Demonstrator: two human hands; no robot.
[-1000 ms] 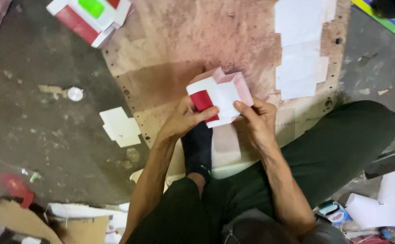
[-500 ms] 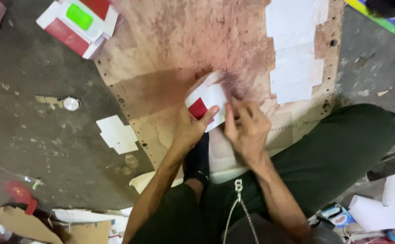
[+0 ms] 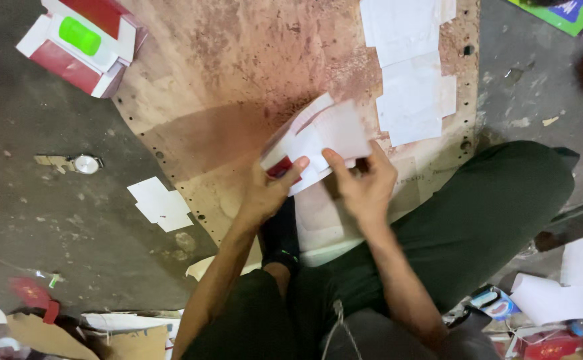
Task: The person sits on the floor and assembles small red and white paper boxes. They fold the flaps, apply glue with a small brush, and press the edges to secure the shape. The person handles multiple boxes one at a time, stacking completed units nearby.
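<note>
A flat white and red cardboard box blank (image 3: 318,137) is held between both hands over a worn brown board (image 3: 238,73). My left hand (image 3: 268,190) pinches its lower left corner, thumb on the red part. My right hand (image 3: 365,183) grips its lower right edge, with the forefinger on the white face. The blank is tilted and blurred. My legs in dark green trousers (image 3: 478,220) are folded under the hands.
A stack of folded red and white boxes with a green patch (image 3: 81,43) lies at the top left. White sheets (image 3: 408,67) lie on the board's right side, small white pieces (image 3: 161,203) on the dark floor, paper and scraps at the bottom corners.
The box blank has been turned and flattened between the hands, from a part-folded shape showing red sides to a mostly white face. The view has shifted slightly.
</note>
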